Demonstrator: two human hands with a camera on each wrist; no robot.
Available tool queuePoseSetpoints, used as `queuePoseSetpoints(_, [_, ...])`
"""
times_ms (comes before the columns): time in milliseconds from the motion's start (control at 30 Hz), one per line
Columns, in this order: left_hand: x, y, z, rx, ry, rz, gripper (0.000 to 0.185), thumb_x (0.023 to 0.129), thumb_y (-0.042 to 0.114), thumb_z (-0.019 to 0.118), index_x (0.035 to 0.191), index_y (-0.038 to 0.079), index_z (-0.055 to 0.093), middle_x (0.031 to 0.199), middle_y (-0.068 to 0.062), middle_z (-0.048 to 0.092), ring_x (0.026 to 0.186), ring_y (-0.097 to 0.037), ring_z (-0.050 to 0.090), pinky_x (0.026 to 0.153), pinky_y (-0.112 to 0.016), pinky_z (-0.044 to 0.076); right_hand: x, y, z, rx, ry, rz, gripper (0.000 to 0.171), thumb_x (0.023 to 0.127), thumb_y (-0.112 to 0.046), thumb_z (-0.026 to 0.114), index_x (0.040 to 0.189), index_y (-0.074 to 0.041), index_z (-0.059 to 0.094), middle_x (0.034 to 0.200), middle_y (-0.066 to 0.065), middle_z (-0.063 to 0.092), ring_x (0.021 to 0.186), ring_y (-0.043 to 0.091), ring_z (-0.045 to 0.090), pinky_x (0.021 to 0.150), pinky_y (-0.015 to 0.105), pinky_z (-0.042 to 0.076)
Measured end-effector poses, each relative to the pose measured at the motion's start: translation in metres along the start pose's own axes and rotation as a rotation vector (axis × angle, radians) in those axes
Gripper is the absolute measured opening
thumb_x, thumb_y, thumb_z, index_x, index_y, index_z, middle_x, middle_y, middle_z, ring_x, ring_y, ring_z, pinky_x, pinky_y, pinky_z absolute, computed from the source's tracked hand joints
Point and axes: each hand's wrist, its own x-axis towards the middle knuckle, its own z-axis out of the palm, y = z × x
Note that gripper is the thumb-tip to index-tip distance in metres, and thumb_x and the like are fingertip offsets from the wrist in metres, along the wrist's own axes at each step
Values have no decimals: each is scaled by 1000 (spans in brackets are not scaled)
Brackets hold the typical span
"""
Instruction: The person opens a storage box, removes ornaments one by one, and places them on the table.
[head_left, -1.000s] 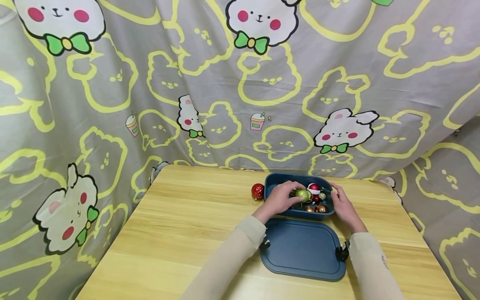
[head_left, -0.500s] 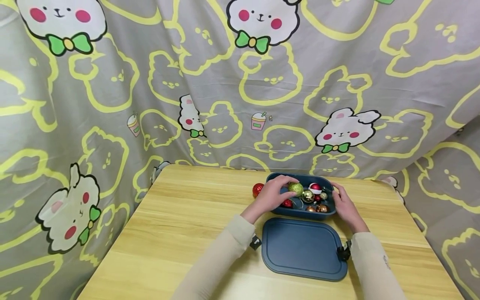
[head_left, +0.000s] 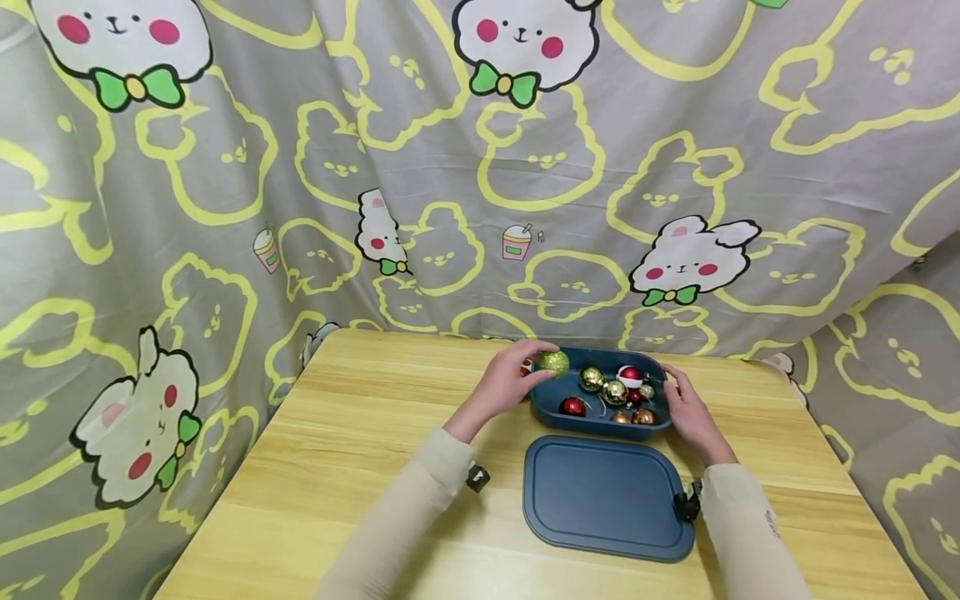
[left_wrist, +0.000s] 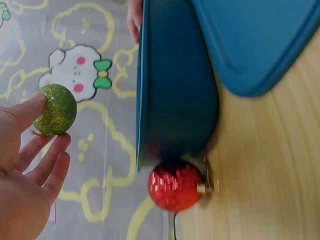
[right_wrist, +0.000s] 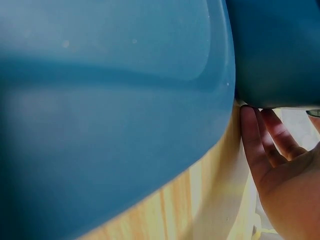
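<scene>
Blue tub (head_left: pixel 542 398) of baubles sits right of the left hand (head_left: pixel 504 385), lid (head_left: pixel 606 497) on the table (head_left: pixel 360 467) nearer the person, red bauble (left_wrist: pixel 175 184) touching the tub's outer wall just below that hand. Green bauble (head_left: pixel 554 362) is pinched at the left hand's fingertips, above the tub's left rim. Left arm reaches forward with the hand lifted; right hand (head_left: pixel 686 410) rests against the tub's right wall, fingers fairly straight.

The ball (head_left: pixel 555 362) pinched at the left hand's (head_left: pixel 504 385) fingertips (left_wrist: pixel 34 106) was glittery green. Just beyond those fingers, the box (head_left: pixel 596 427) was dark blue, a glittery red ball (left_wrist: pixel 175 185) beside it. Grey cloth (head_left: pixel 420 167) carried yellow outlines and white bunnies.
</scene>
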Motion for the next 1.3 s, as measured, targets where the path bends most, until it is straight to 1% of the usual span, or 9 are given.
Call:
queuePoseSetpoints(133, [-3, -11, -10, -10, 40, 0, 38, 99, 23, 72, 137, 17, 65, 132, -3, 66, 109, -22, 68, 96, -43, 59, -1, 0, 0, -3, 4, -9, 57, 115, -34, 22, 166, -8, 14, 162, 38, 23, 147, 54, 27, 120, 70, 21])
queuePoseSetpoints(300, [-9, -24, -19, 13, 81, 5, 39, 98, 21, 74, 135, 16, 66, 135, -4, 67, 109, -22, 67, 98, -46, 57, -2, 1, -1, 2, 9, -16, 57, 115, -33, 22, 165, -6, 15, 160, 40, 26, 145, 54, 30, 118, 70, 23])
queuePoseSetpoints(467, [-16, -35, -23, 16, 92, -24, 39, 98, 21, 73, 136, 15, 66, 134, -5, 66, 110, -23, 67, 98, -49, 57, -1, 1, -3, -1, 12, -18, 58, 115, -35, 22, 166, -7, 15, 161, 38, 24, 146, 54, 29, 119, 70, 23])
queuePoseSetpoints(600, [-21, -45, -24, 20, 114, -30, 40, 97, 19, 75, 135, 15, 66, 134, -6, 67, 109, -24, 67, 96, -49, 57, 0, 2, -3, -6, 12, -20, 58, 115, -35, 22, 166, -7, 15, 162, 37, 23, 146, 53, 29, 119, 70, 23])
queuePoseSetpoints(733, [-25, -53, -26, 38, 120, -35, 39, 96, 19, 75, 134, 13, 66, 135, -7, 67, 108, -24, 68, 94, -48, 58, 1, 3, -2, 4, 22, -16, 57, 115, -34, 22, 165, -8, 16, 157, 39, 31, 141, 52, 36, 117, 68, 26])
queuePoseSetpoints(867, [-29, -62, -30, 51, 125, -69, 40, 96, 18, 75, 134, 10, 66, 134, -7, 67, 107, -23, 69, 94, -45, 58, 3, 3, 1, 9, 25, -15, 57, 115, -34, 23, 165, -8, 17, 157, 39, 32, 141, 51, 36, 118, 67, 26])
queuePoseSetpoints(1000, [-33, -70, -32, 50, 120, -104, 41, 96, 18, 75, 135, 8, 65, 133, -8, 67, 108, -25, 69, 96, -46, 58, 3, 4, 3, 9, 19, -6, 57, 115, -34, 23, 165, -8, 16, 162, 37, 25, 146, 52, 29, 120, 69, 22])
queuePoseSetpoints(1133, [-36, -76, -31, 38, 97, -148, 41, 96, 18, 75, 135, 9, 65, 133, -9, 67, 109, -27, 69, 98, -46, 57, 2, 4, 3, -5, 28, -2, 58, 115, -36, 23, 165, -9, 17, 163, 36, 25, 147, 52, 28, 120, 69, 21])
queuePoseSetpoints(1300, [-40, -86, -27, 23, 81, -212, 41, 96, 18, 75, 134, 10, 65, 134, -9, 68, 110, -29, 69, 98, -47, 57, 1, 3, 1, -19, 26, -6, 58, 115, -37, 23, 165, -10, 18, 163, 34, 25, 146, 53, 29, 120, 70, 22])
